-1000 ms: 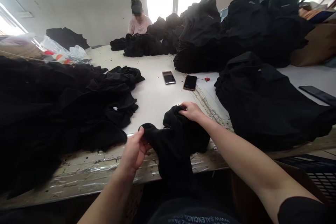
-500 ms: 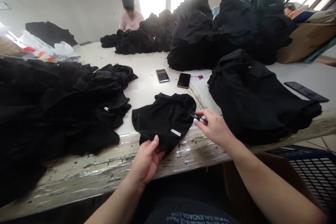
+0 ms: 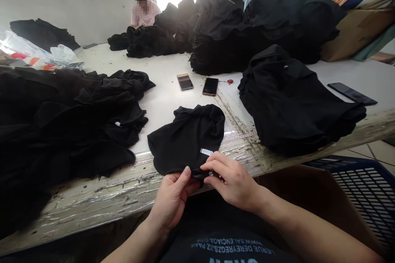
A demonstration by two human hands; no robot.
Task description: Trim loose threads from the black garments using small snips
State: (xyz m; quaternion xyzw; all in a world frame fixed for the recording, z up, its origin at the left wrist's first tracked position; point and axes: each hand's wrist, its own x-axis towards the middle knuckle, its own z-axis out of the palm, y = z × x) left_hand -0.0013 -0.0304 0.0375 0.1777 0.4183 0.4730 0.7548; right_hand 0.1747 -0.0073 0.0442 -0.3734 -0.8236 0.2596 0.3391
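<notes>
In front of me on the table lies a black garment point(image 3: 182, 144) with a small white label point(image 3: 206, 152) near its right side. My left hand point(image 3: 177, 191) is closed on its near edge, thumb on top and fingers underneath. My right hand point(image 3: 234, 178) is closed around small dark thread snips point(image 3: 211, 173), mostly hidden by the fingers. Their tip end is at the garment's near edge, just right of my left thumb. Whether the blades touch the cloth I cannot tell.
Heaped black garments point(image 3: 70, 127) lie left; a neat black stack point(image 3: 296, 102) lies right. Two phones point(image 3: 185, 82) sit beyond the garment, another dark phone point(image 3: 352, 93) at right. Taller piles point(image 3: 222, 33) and a person point(image 3: 145, 10) are behind. A blue crate point(image 3: 354, 185) stands below right.
My right hand has moved left and nearer, from the garment's right side to its near edge beside my left hand. The view has shifted slightly.
</notes>
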